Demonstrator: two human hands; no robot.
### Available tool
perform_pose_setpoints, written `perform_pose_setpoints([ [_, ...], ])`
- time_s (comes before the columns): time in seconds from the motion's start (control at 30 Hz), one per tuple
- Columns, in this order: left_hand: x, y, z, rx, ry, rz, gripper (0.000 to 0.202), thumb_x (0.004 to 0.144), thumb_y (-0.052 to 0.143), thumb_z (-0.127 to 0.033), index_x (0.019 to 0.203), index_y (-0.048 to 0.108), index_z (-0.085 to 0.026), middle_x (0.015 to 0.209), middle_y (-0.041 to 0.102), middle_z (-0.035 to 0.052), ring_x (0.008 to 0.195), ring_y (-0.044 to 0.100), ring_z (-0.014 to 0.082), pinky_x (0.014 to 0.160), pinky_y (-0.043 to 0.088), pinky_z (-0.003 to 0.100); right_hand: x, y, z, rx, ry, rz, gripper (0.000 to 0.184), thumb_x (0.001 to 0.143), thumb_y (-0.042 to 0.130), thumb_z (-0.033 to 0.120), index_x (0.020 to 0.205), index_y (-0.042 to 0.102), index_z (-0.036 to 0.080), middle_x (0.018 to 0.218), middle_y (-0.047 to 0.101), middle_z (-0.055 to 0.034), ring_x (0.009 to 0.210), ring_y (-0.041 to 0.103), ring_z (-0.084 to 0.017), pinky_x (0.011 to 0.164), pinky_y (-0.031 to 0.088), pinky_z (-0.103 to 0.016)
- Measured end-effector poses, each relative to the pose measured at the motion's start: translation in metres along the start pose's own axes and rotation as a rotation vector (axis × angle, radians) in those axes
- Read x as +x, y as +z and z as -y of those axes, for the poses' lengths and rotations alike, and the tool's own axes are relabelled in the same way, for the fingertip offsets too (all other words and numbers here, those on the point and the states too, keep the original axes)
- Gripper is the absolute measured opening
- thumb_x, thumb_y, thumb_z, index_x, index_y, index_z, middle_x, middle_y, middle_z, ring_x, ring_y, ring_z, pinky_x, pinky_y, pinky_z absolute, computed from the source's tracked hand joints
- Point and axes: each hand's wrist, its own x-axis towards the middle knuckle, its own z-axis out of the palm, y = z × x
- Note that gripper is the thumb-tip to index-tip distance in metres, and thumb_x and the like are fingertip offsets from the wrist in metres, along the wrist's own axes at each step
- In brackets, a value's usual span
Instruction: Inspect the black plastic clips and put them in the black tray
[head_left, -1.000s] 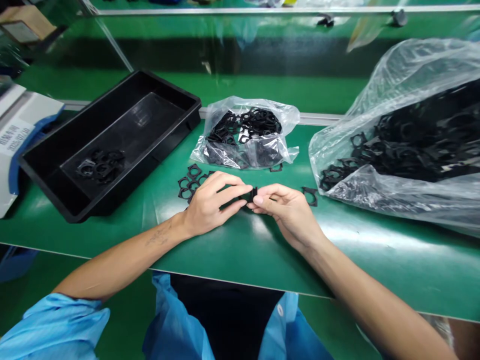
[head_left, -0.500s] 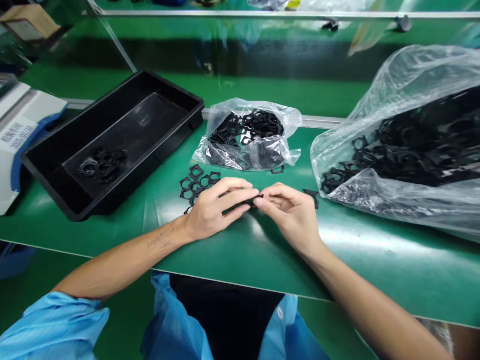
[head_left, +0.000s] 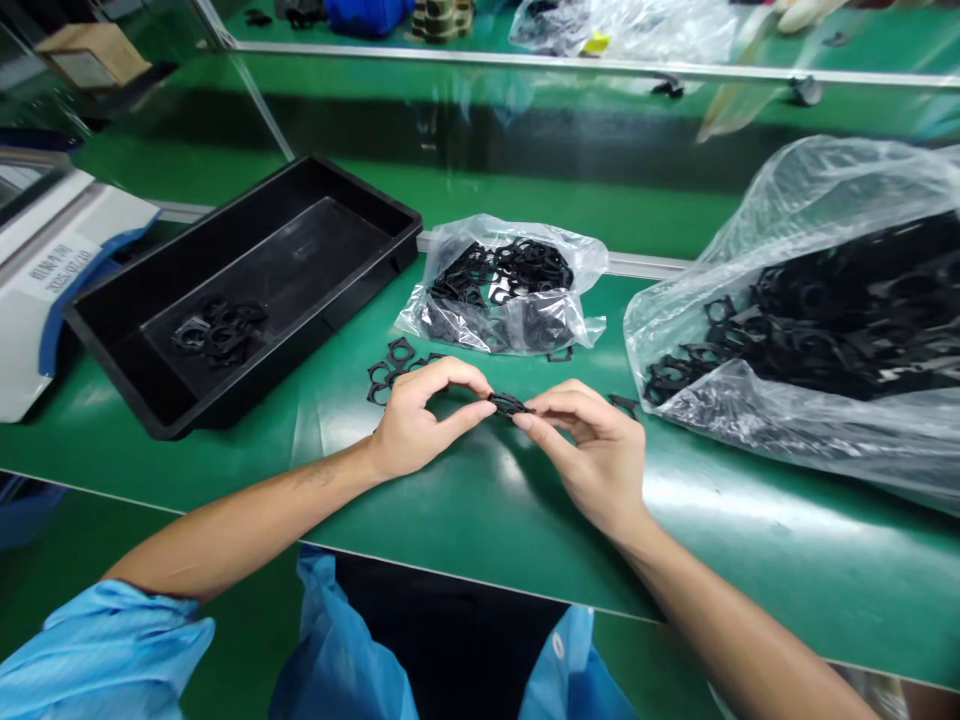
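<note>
A small black plastic ring part (head_left: 508,403) is pinched between both hands just above the table, seen nearly edge-on. My left hand (head_left: 421,415) grips its left end with thumb and forefinger. At the other end, the thumb and fingertips of my right hand (head_left: 589,445) close on it. Whether it is one piece or two pressed together, I cannot tell. Several loose black ring parts (head_left: 400,352) lie on the table behind my left hand, partly covered by it. Another black part (head_left: 623,404) lies just beyond my right hand.
A black tray (head_left: 360,300) at the left holds several black parts. A small clear bag (head_left: 517,335) of ring parts sits behind my hands. A large clear bag (head_left: 787,425) full of black parts fills the right side. A white and blue device (head_left: 67,260) stands far left.
My left fingers have drawn back from over the part to its left end, so more of it shows. The view has tilted slightly upward.
</note>
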Motion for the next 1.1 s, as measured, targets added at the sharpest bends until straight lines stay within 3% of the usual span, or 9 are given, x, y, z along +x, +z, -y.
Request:
perform_pose_setpoints([
  [0.13,0.000,-0.002,-0.002,0.058,0.064,0.011,0.006,0.091,0.070,-0.020,0.088,0.065,-0.018,0.086,0.072,0.0039,0.084,0.068,0.0152,0.079,0.056,0.030,0.000,0.000,0.000,-0.011,-0.029,-0.005,0.011,0.081,0.081,0.033,0.080,0.075,0.025,0.081,0.066,-0.0025,0.072,0.064,-0.016,0.071,0.062,-0.031],
  [0.53,-0.001,0.000,-0.004,-0.004,-0.075,0.071,0.009,0.094,0.064,-0.023,0.088,0.060,-0.018,0.088,0.067,0.0033,0.085,0.064,0.0145,0.083,0.053,0.029,-0.001,-0.002,-0.001,-0.144,-0.162,-0.013,0.011,0.086,0.077,0.030,0.080,0.074,0.021,0.076,0.068,-0.0026,0.068,0.063,-0.015,0.063,0.057,-0.028],
  [0.7,-0.002,0.001,-0.001,-0.119,-0.174,0.043,0.008,0.092,0.068,-0.024,0.093,0.062,-0.018,0.087,0.067,0.0026,0.083,0.065,0.0137,0.081,0.053,0.026,0.001,-0.002,0.000,-0.128,-0.184,0.005,0.007,0.086,0.076,0.023,0.080,0.073,0.021,0.076,0.068,-0.0022,0.069,0.064,-0.015,0.064,0.057,-0.027],
  [0.93,-0.006,-0.001,-0.009,-0.062,-0.166,0.105,0.007,0.093,0.066,-0.021,0.088,0.062,-0.018,0.085,0.067,0.0005,0.081,0.064,0.0118,0.079,0.052,0.022,-0.007,0.001,0.000,-0.006,-0.045,-0.043,0.014,0.083,0.080,0.031,0.082,0.070,0.021,0.082,0.064,-0.0011,0.070,0.064,-0.013,0.070,0.060,-0.026],
  [1.1,-0.017,0.000,-0.009,0.084,-0.089,0.133,0.005,0.095,0.061,-0.016,0.093,0.062,-0.020,0.090,0.067,0.0000,0.084,0.065,0.0118,0.080,0.051,0.022,-0.010,0.000,0.003,0.093,0.118,0.043,0.031,0.077,0.082,0.046,0.075,0.067,0.019,0.083,0.060,-0.0007,0.072,0.062,-0.012,0.070,0.057,-0.025],
])
